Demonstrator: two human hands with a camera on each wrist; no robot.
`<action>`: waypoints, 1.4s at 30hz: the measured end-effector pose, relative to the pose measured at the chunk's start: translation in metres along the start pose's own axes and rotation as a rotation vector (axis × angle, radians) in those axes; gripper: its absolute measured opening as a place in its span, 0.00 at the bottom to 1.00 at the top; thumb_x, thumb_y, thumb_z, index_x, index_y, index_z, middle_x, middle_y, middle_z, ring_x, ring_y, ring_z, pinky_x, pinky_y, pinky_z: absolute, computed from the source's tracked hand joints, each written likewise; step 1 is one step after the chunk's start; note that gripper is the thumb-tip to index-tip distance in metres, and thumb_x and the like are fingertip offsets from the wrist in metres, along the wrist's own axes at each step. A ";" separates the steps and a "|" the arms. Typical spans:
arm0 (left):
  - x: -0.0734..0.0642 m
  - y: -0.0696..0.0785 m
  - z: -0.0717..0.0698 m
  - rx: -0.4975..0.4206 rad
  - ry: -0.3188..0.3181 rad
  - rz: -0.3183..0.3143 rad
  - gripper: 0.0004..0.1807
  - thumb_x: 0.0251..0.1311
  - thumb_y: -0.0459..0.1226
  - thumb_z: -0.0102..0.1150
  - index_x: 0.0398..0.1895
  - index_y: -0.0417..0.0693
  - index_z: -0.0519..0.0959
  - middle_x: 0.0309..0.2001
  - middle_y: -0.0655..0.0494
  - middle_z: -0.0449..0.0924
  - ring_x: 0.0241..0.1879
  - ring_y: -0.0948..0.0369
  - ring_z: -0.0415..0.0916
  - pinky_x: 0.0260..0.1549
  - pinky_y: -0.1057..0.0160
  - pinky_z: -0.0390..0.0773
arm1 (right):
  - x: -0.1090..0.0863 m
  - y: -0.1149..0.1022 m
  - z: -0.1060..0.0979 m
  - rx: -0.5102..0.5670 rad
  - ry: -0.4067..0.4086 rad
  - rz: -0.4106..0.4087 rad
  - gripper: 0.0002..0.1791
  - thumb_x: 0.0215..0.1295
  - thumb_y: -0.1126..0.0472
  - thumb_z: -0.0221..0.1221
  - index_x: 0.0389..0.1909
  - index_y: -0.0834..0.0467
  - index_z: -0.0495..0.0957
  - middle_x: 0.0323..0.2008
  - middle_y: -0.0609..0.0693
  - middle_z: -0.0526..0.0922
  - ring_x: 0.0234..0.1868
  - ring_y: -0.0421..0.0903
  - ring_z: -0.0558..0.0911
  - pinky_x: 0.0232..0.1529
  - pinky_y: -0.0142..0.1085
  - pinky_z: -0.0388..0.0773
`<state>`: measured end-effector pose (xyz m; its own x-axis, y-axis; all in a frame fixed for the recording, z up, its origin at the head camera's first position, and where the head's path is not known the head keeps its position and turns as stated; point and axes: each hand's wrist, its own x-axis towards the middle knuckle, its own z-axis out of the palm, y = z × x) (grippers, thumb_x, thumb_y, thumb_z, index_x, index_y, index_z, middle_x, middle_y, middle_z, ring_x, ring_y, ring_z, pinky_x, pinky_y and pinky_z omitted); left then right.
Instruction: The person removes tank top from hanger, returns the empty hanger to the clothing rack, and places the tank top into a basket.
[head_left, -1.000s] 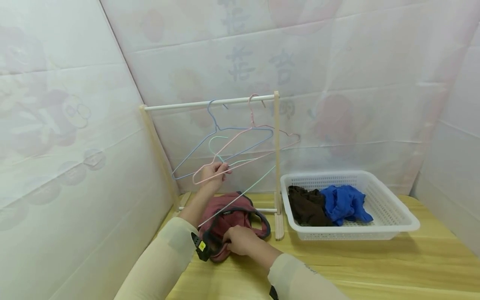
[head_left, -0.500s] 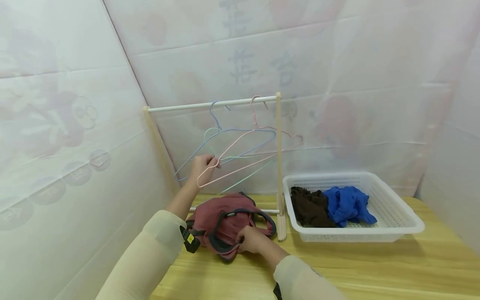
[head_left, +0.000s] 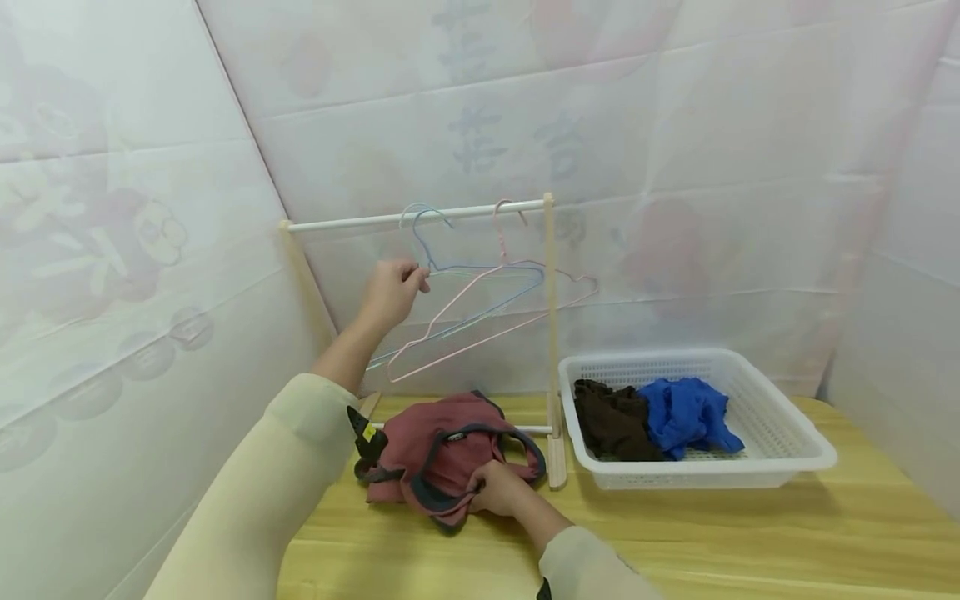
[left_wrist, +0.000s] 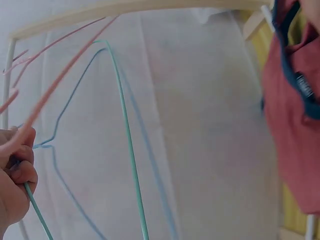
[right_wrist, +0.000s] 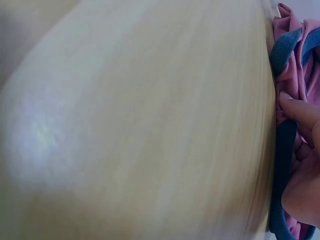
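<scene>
High at the rack, my left hand (head_left: 393, 292) pinches a thin mint-green clothes hanger (left_wrist: 128, 135) near its neck. The green hook is up by the rack's white rod (head_left: 345, 222), close to the hook of a blue hanger (head_left: 425, 242); whether it rests on the rod, I cannot tell. A pink hanger (head_left: 467, 292) hangs to the right, in front of both. On the table lies a crumpled red sleeveless top (head_left: 408, 433) with dark trim and a small label. My right hand (head_left: 501, 490) pinches the top's near edge, as the right wrist view also shows.
A white plastic basket (head_left: 697, 480) stands right of the rack, with a brown cloth (head_left: 615, 423) and a blue cloth (head_left: 688, 414) inside. The rack's wooden right post (head_left: 552, 333) rises between basket and top. Pale printed sheets (head_left: 712, 208) enclose the wooden table (head_left: 697, 533).
My left hand has carried the green hanger up and left, from above the red top to the rod beside the blue hanger. The right hand keeps its pinch on the top, shifted slightly right.
</scene>
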<state>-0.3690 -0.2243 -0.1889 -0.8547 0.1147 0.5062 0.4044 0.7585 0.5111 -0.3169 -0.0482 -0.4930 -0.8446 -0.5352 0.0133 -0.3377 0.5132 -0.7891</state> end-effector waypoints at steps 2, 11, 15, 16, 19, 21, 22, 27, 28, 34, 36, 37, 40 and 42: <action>0.007 0.003 -0.003 0.022 0.009 0.000 0.17 0.73 0.38 0.50 0.30 0.38 0.82 0.34 0.44 0.86 0.20 0.62 0.65 0.20 0.70 0.67 | -0.001 0.001 0.001 0.007 0.005 -0.002 0.08 0.50 0.67 0.72 0.23 0.53 0.82 0.23 0.42 0.79 0.24 0.39 0.72 0.28 0.33 0.70; 0.021 0.004 -0.010 0.041 0.003 -0.089 0.16 0.73 0.40 0.50 0.36 0.37 0.83 0.37 0.45 0.85 0.32 0.55 0.76 0.33 0.63 0.77 | 0.005 -0.003 0.014 0.023 0.009 -0.026 0.09 0.49 0.67 0.72 0.23 0.52 0.82 0.23 0.41 0.78 0.24 0.38 0.72 0.28 0.32 0.71; 0.020 -0.001 -0.006 0.039 -0.055 -0.137 0.16 0.74 0.40 0.49 0.39 0.38 0.82 0.40 0.44 0.85 0.39 0.51 0.79 0.39 0.60 0.80 | 0.008 -0.003 0.019 0.021 -0.001 -0.020 0.09 0.49 0.67 0.72 0.23 0.51 0.82 0.24 0.40 0.78 0.25 0.38 0.73 0.29 0.32 0.71; 0.020 -0.002 -0.005 0.038 -0.069 -0.148 0.16 0.74 0.41 0.49 0.40 0.38 0.82 0.41 0.43 0.85 0.41 0.50 0.79 0.40 0.59 0.80 | 0.009 -0.003 0.020 0.019 -0.004 -0.017 0.09 0.49 0.67 0.72 0.23 0.51 0.82 0.24 0.40 0.78 0.26 0.38 0.73 0.30 0.32 0.71; 0.018 -0.004 -0.003 0.038 -0.108 -0.171 0.16 0.74 0.41 0.48 0.43 0.38 0.82 0.43 0.43 0.85 0.44 0.50 0.79 0.45 0.56 0.79 | 0.010 -0.002 0.021 0.018 -0.006 -0.011 0.10 0.48 0.68 0.72 0.23 0.51 0.82 0.24 0.40 0.78 0.26 0.38 0.73 0.30 0.33 0.71; 0.017 -0.005 -0.001 0.055 -0.130 -0.169 0.17 0.74 0.42 0.48 0.45 0.38 0.82 0.42 0.44 0.86 0.45 0.51 0.79 0.47 0.54 0.79 | 0.010 -0.002 0.021 0.019 -0.007 -0.012 0.10 0.48 0.68 0.72 0.23 0.51 0.82 0.24 0.40 0.78 0.25 0.38 0.73 0.29 0.33 0.71; 0.017 -0.005 0.000 0.058 -0.138 -0.168 0.18 0.74 0.43 0.48 0.46 0.38 0.82 0.42 0.44 0.86 0.45 0.51 0.79 0.48 0.54 0.79 | 0.010 -0.002 0.021 0.020 -0.008 -0.011 0.10 0.48 0.68 0.72 0.23 0.51 0.82 0.23 0.40 0.78 0.25 0.38 0.72 0.29 0.32 0.71; 0.014 -0.003 0.002 0.045 -0.152 -0.167 0.21 0.74 0.46 0.48 0.53 0.38 0.80 0.43 0.47 0.86 0.42 0.52 0.81 0.51 0.52 0.79 | 0.010 -0.003 0.020 0.028 -0.003 -0.012 0.10 0.49 0.67 0.72 0.22 0.50 0.82 0.22 0.40 0.78 0.23 0.38 0.72 0.27 0.32 0.70; 0.013 -0.003 0.002 0.035 -0.149 -0.168 0.22 0.74 0.46 0.48 0.54 0.38 0.80 0.43 0.47 0.86 0.41 0.52 0.82 0.51 0.52 0.79 | 0.010 -0.004 0.020 0.029 -0.003 -0.007 0.10 0.50 0.67 0.72 0.22 0.50 0.82 0.22 0.40 0.78 0.24 0.38 0.72 0.27 0.32 0.70; 0.011 -0.002 0.004 0.082 -0.107 -0.119 0.23 0.73 0.47 0.50 0.58 0.39 0.78 0.47 0.45 0.85 0.45 0.51 0.82 0.49 0.52 0.80 | 0.009 -0.006 0.016 0.032 0.004 -0.004 0.09 0.50 0.67 0.72 0.23 0.51 0.83 0.23 0.41 0.78 0.23 0.39 0.72 0.27 0.33 0.70; 0.010 -0.004 0.005 0.114 -0.081 -0.081 0.24 0.73 0.47 0.49 0.59 0.38 0.77 0.49 0.44 0.84 0.49 0.50 0.82 0.50 0.52 0.80 | 0.009 -0.006 0.015 0.032 0.007 -0.007 0.09 0.50 0.68 0.72 0.23 0.52 0.82 0.22 0.42 0.78 0.23 0.40 0.72 0.27 0.34 0.70; 0.009 -0.005 0.006 0.127 -0.066 -0.060 0.24 0.73 0.47 0.49 0.59 0.38 0.77 0.50 0.43 0.83 0.50 0.49 0.81 0.51 0.52 0.79 | 0.009 -0.006 0.015 0.033 0.007 -0.008 0.09 0.49 0.68 0.72 0.23 0.52 0.83 0.22 0.42 0.78 0.23 0.40 0.72 0.27 0.34 0.70; 0.004 -0.008 0.008 0.175 -0.010 0.017 0.23 0.73 0.45 0.49 0.60 0.36 0.75 0.55 0.40 0.81 0.56 0.46 0.79 0.55 0.51 0.77 | 0.010 -0.006 0.014 0.034 0.006 -0.013 0.09 0.49 0.68 0.72 0.23 0.52 0.83 0.23 0.42 0.78 0.24 0.40 0.72 0.27 0.34 0.70; 0.000 -0.010 0.009 0.228 0.034 0.077 0.22 0.73 0.43 0.50 0.60 0.35 0.74 0.56 0.39 0.80 0.57 0.45 0.77 0.57 0.51 0.76 | 0.010 -0.006 0.013 0.034 0.004 -0.013 0.09 0.49 0.68 0.72 0.24 0.52 0.83 0.23 0.42 0.79 0.24 0.40 0.73 0.27 0.34 0.71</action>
<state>-0.3760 -0.2262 -0.2004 -0.8110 0.1592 0.5629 0.3811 0.8739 0.3018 -0.3182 -0.0653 -0.4961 -0.8419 -0.5391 0.0266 -0.3347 0.4827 -0.8093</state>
